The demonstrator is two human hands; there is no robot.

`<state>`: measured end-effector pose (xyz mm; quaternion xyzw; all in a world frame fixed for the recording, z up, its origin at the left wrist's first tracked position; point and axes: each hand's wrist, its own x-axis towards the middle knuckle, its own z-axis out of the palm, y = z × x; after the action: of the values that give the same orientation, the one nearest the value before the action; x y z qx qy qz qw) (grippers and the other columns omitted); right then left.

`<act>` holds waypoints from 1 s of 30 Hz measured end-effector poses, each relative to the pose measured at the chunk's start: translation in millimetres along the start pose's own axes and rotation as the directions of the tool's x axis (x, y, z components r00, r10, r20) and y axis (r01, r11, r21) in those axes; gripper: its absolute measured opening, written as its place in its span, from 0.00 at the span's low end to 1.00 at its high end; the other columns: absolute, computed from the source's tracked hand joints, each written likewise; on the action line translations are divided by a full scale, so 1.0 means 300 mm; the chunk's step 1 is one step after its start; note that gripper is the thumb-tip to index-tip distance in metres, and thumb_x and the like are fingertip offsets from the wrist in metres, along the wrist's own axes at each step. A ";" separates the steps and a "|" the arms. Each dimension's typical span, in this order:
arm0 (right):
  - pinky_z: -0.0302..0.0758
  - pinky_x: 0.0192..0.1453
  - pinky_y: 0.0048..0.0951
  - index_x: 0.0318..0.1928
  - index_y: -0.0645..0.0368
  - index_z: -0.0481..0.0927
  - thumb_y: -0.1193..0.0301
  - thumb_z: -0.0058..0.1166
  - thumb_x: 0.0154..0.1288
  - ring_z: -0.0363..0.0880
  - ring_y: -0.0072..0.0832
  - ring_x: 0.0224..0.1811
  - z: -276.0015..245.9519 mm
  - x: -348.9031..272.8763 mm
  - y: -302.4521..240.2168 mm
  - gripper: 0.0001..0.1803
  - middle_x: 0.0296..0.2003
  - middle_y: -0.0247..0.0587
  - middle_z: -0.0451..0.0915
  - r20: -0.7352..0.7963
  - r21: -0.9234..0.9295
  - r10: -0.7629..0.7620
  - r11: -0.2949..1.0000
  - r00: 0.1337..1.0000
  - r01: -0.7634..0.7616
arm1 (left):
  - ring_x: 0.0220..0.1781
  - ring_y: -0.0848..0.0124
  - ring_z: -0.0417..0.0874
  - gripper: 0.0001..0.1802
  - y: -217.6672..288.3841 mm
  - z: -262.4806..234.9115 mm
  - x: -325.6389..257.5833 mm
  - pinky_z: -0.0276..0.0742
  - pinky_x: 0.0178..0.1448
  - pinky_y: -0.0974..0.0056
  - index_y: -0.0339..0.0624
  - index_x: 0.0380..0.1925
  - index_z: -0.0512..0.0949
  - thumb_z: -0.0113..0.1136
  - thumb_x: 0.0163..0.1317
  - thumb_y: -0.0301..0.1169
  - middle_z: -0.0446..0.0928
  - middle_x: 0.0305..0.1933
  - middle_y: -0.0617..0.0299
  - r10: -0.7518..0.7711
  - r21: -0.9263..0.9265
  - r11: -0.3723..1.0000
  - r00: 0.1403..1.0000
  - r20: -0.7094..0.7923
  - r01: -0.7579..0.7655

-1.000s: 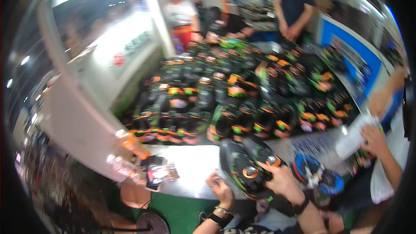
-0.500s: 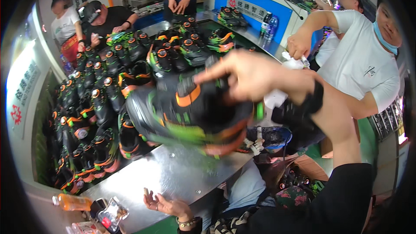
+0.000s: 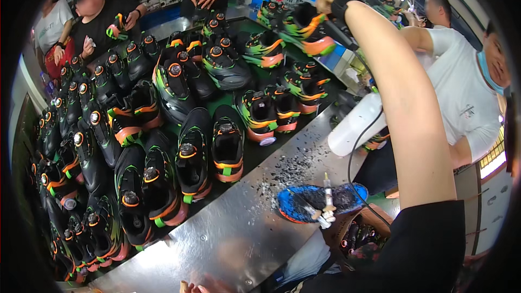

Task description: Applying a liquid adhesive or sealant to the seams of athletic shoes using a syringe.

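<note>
My right arm reaches across the bench to the far side. There my right hand (image 3: 327, 1), partly hidden behind its black wristband, is closed on a black sneaker (image 3: 307, 26) with green, orange and pink trim. That sneaker is held tilted above the other shoes, its heel toward me. Of my left hand (image 3: 194, 287) only fingertips show, at the bottom edge over the metal bench top (image 3: 217, 249); they are apart and nothing shows in them. Closest to me in the rows stand a sneaker with a dial (image 3: 194, 154) and another sneaker (image 3: 228, 144).
Many similar sneakers (image 3: 130, 198) fill the left and middle. A blue-black insole-like piece (image 3: 296, 198) carries syringe-like tools (image 3: 328, 198), with dark crumbs beside it. A white cylinder (image 3: 355, 125) and a black cord (image 3: 353, 157) lie near my arm. Co-workers stand around the bench.
My right hand has carried the sneaker away from me to the far side. My left hand has dropped mostly out of the picture. The view has shifted, showing the insole-like piece fully.
</note>
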<state>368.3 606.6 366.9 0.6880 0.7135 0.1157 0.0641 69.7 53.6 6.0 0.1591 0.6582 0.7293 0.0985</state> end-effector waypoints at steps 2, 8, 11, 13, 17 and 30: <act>0.81 0.33 0.45 0.31 0.62 0.87 0.79 0.58 0.42 0.84 0.39 0.31 0.106 0.015 0.029 0.12 0.28 0.54 0.83 -0.142 -0.039 0.053 0.997 0.988 -0.059 | 0.51 0.65 0.72 0.21 -0.008 -0.008 -0.008 0.73 0.51 0.63 0.40 0.55 0.65 0.58 0.64 0.24 0.71 0.55 0.54 -0.020 -0.069 0.997 1.000 -0.023 0.019; 0.78 0.55 0.48 0.46 0.61 0.85 0.79 0.60 0.49 0.80 0.49 0.55 0.403 0.093 0.106 0.19 0.51 0.52 0.81 -0.193 -0.108 0.407 0.895 0.893 -0.432 | 0.57 0.60 0.72 0.29 -0.038 -0.044 -0.024 0.69 0.62 0.51 0.46 0.66 0.58 0.57 0.67 0.30 0.67 0.63 0.54 -0.017 0.245 0.969 0.992 0.121 -0.014; 0.79 0.55 0.45 0.50 0.58 0.83 0.73 0.55 0.59 0.81 0.46 0.55 0.500 0.180 0.151 0.17 0.52 0.48 0.82 -0.198 -0.135 0.443 0.871 0.874 -0.472 | 0.59 0.56 0.73 0.30 -0.029 0.008 -0.029 0.69 0.66 0.48 0.43 0.67 0.57 0.55 0.68 0.31 0.67 0.64 0.50 -0.030 0.309 0.951 0.994 0.110 -0.005; 0.80 0.52 0.44 0.50 0.54 0.83 0.67 0.52 0.65 0.82 0.44 0.54 0.531 0.243 0.202 0.15 0.51 0.47 0.82 -0.214 -0.126 0.410 0.889 0.887 -0.441 | 0.57 0.54 0.75 0.28 -0.020 0.045 -0.028 0.70 0.65 0.49 0.38 0.65 0.59 0.54 0.68 0.30 0.69 0.61 0.47 -0.027 0.307 0.952 0.998 0.053 0.010; 0.74 0.58 0.50 0.52 0.51 0.82 0.64 0.41 0.71 0.80 0.43 0.57 0.640 0.375 0.201 0.18 0.54 0.43 0.81 -0.256 -0.008 0.433 0.893 0.864 -0.450 | 0.48 0.61 0.74 0.24 -0.015 0.097 -0.016 0.70 0.54 0.56 0.41 0.61 0.62 0.55 0.67 0.28 0.72 0.55 0.52 -0.114 0.264 0.960 0.992 0.059 0.095; 0.68 0.64 0.50 0.57 0.43 0.79 0.65 0.47 0.65 0.72 0.48 0.63 1.065 0.644 0.115 0.20 0.57 0.45 0.78 -0.102 0.186 0.130 0.976 0.986 -0.110 | 0.25 0.79 0.70 0.17 -0.044 0.101 -0.032 0.67 0.24 0.73 0.48 0.51 0.71 0.59 0.65 0.20 0.75 0.33 0.64 -0.101 0.110 0.988 0.992 -0.078 0.109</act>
<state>473.1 824.6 80.5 0.7251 0.6807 0.0932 -0.0462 88.8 79.8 -5.5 0.1032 0.7094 0.6894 0.1039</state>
